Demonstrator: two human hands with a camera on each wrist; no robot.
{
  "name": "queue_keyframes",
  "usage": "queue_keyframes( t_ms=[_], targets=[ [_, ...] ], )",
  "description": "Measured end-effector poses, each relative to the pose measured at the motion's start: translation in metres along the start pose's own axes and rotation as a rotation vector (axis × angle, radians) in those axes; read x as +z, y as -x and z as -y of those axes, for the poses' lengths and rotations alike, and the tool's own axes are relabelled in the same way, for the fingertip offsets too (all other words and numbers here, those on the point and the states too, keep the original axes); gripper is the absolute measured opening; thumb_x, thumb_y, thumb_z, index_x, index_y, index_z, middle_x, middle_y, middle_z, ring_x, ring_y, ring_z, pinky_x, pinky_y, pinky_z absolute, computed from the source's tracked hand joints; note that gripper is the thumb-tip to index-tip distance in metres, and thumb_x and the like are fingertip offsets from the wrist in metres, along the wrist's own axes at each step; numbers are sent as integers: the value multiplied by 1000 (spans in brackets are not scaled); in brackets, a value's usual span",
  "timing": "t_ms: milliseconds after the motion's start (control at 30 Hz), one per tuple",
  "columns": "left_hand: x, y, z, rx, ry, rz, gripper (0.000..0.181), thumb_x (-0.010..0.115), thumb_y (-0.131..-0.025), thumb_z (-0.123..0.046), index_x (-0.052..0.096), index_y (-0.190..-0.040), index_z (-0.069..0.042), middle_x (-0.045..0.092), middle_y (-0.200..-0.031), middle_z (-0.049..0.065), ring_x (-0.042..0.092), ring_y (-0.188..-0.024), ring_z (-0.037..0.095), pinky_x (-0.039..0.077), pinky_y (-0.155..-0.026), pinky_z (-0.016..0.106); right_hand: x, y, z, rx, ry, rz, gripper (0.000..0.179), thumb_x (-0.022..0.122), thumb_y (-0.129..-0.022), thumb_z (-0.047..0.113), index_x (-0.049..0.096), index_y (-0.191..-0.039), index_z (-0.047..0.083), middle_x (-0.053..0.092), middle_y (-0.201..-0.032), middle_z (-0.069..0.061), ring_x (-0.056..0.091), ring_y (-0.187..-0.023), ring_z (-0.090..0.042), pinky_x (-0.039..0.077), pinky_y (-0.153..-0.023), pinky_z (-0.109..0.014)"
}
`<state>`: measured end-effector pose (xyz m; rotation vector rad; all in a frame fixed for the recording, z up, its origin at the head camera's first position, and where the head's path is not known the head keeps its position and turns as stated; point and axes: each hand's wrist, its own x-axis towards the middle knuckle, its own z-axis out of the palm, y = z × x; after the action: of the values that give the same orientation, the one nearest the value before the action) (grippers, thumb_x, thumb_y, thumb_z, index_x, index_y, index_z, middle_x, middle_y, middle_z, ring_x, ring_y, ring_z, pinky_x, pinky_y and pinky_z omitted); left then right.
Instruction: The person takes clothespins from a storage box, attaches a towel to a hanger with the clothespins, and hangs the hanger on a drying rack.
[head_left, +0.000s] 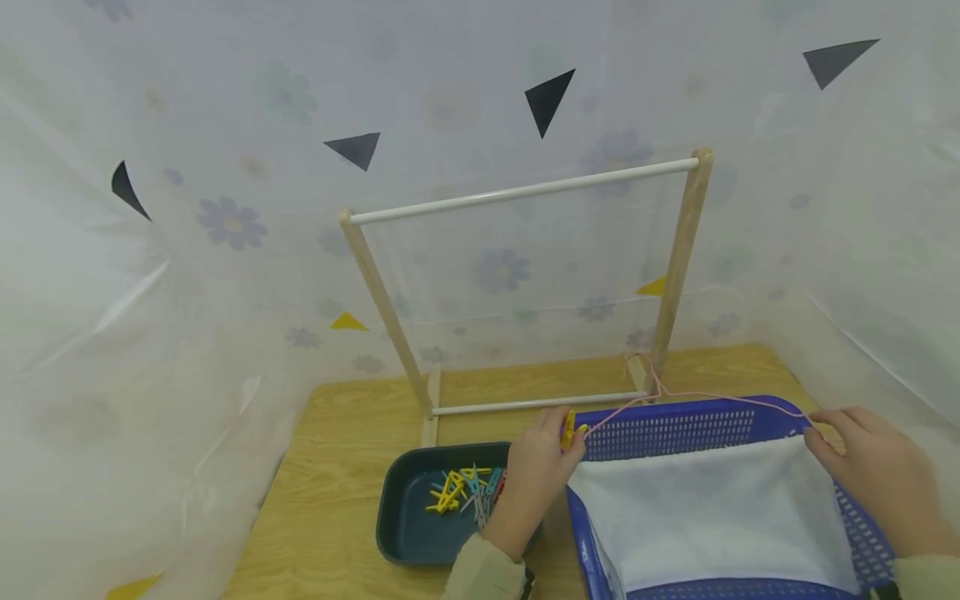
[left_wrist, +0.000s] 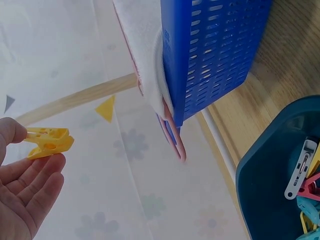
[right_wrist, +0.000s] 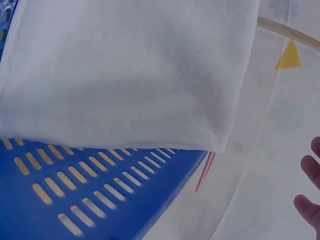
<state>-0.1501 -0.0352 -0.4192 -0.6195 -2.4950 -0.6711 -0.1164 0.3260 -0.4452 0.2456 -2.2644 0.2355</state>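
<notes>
My left hand point(head_left: 536, 471) pinches a yellow clothespin point(left_wrist: 52, 139) between thumb and fingers, close to the white cloth's left upper corner. That cloth point(head_left: 705, 512) spreads over the blue basket point(head_left: 587, 546) with its upper edge along a thin pink hanger point(head_left: 701, 393). The hanger's hook end points toward the rack's right post. At the opposite corner is my right hand point(head_left: 873, 471); in the right wrist view its spread fingertips point(right_wrist: 311, 167) stand apart from the cloth and hold nothing. Pink hanger ends point(left_wrist: 175, 137) stick out past the cloth in both wrist views.
Left of the basket sits a dark green tray point(head_left: 390, 500) with yellow, blue, grey and red clothespins point(head_left: 450, 490). Behind stands a wooden rack point(head_left: 682, 225) with a white top bar point(head_left: 525, 192). Translucent flowered sheeting point(head_left: 232, 223) surrounds the wooden table point(head_left: 315, 483).
</notes>
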Motion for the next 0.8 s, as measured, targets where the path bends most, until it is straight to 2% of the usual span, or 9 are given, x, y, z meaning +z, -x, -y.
queue_keyframes(
  t_ms=[33,100,233,267,333,400,467,633,800],
  targets=[
    [0,0,0,-4,2,5,30,67,-78,-24,60,-103,-8,58,-81,0,49,-58,3,38,-47,8,4,2,-3,10,-8,-4,56,40,-87,51,62,-82,0,59,-78,-17,54,-56,-37,39,-48,-47],
    [-1,0,-1,-13,5,16,30,67,-79,-24,60,-104,-9,59,-82,-1,50,-60,3,39,-49,9,7,3,-3,31,-33,14,38,52,-84,38,62,-82,1,59,-79,-17,55,-60,-37,39,-51,-48],
    [-1,0,-3,-31,23,47,31,66,-80,-25,59,-105,-10,60,-87,-1,52,-62,4,40,-51,9,11,1,-1,27,-44,14,43,46,-86,41,62,-81,1,59,-78,-16,54,-60,-37,40,-52,-48],
    [-2,0,-3,-36,28,54,31,66,-80,-25,59,-106,-10,60,-88,0,53,-63,4,41,-52,10,9,-2,3,30,-47,32,38,50,-85,37,62,-82,1,59,-78,-17,55,-61,-38,41,-52,-48],
    [-2,0,-4,-44,40,65,30,65,-81,-25,59,-106,-10,60,-88,0,53,-64,4,41,-52,9,11,-2,4,15,-37,38,43,46,-87,40,62,-81,1,59,-78,-17,55,-60,-37,42,-52,-48],
    [-1,0,-5,-46,44,70,30,65,-81,-25,59,-106,-10,60,-88,0,53,-64,4,42,-53,9,12,-2,5,36,-35,79,26,56,-81,27,61,-82,1,59,-80,-18,56,-64,-39,42,-55,-49],
    [-1,0,-5,-44,43,72,29,65,-81,-25,59,-105,-10,60,-88,0,53,-64,4,42,-54,9,14,-2,5,53,-28,104,18,61,-75,18,61,-82,2,59,-81,-18,56,-65,-39,43,-56,-50],
    [-1,1,-6,-28,35,70,28,65,-81,-25,59,-103,-9,60,-87,1,53,-63,3,41,-53,8,20,-2,5,75,-35,161,17,67,-67,9,61,-82,3,58,-79,-17,55,-64,-39,43,-54,-50],
    [-1,1,-6,-8,33,57,29,65,-81,-24,59,-104,-8,61,-87,1,54,-65,4,42,-54,8,28,1,4,56,-62,144,15,66,-67,10,62,-80,4,58,-75,-15,55,-60,-37,42,-52,-48]
  ],
)
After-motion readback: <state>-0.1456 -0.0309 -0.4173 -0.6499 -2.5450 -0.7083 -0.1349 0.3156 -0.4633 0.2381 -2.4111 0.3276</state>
